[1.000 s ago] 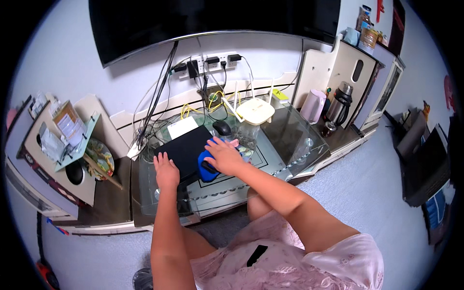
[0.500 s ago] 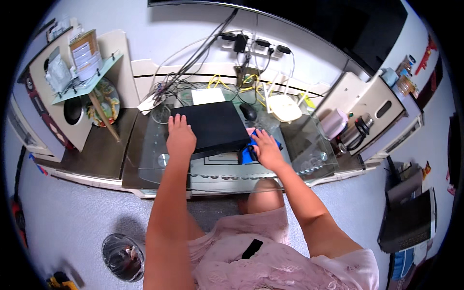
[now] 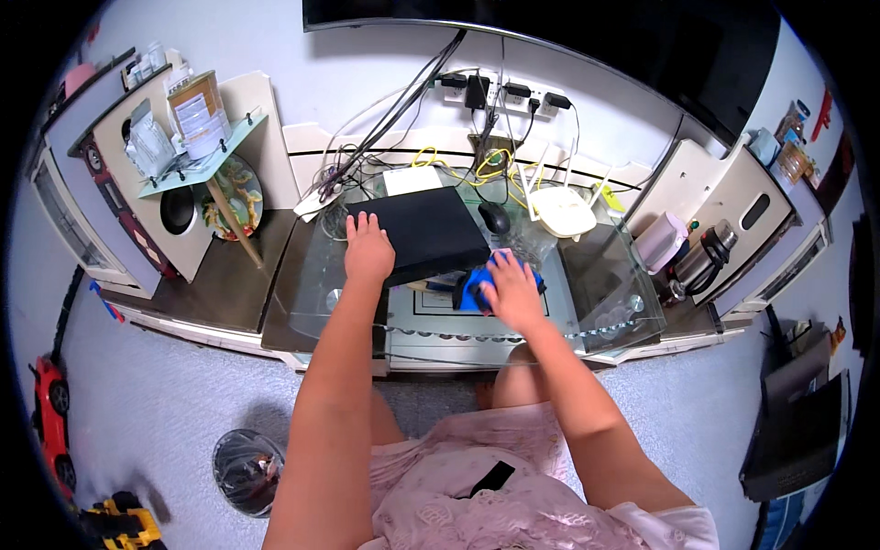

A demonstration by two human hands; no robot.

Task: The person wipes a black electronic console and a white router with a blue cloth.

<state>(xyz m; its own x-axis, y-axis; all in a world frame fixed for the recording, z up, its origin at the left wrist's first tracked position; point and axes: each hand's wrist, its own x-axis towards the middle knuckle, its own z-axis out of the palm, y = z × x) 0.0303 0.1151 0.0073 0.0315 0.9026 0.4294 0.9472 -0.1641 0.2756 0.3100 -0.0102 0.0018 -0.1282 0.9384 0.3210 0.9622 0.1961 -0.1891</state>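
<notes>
Television: black screen [image 3: 660, 46], mounted above everything; lower edge in full view.
Glass table: clear, layered top [image 3: 594, 275]; carries the box, router, cloth and loose cables.
Black box: flat, dark, lying on the glass table [image 3: 426, 234], skewed, near face visible. Whether its front edge is raised, cannot tell.
Router: white, antennas up [image 3: 562, 213], right of the box and apart from it.
Left hand: laid palm-down [image 3: 369, 252] on the box's left end, fingers a little apart, pinching nothing visible.
Right hand: over the cloth [image 3: 513, 293], fingers slightly spread on top; grip underneath hidden, cannot tell.
Cloth: blue with black, bunched [image 3: 469, 295] under the right hand, just off the box's front-right corner; contact with the box unclear.
Mouse: black [image 3: 494, 217], between box and router.
Cloth work so far: looks under way, by judgement. Box steadied, cloth at the glass beside it. Cables behind still tangled; how much surface is covered or left, cannot tell.
Cloth and box, against a second ago: cloth then hid much of the box's near right end; that corner now shows. Left hand remains on the box. View has turned; more floor at left.
</notes>
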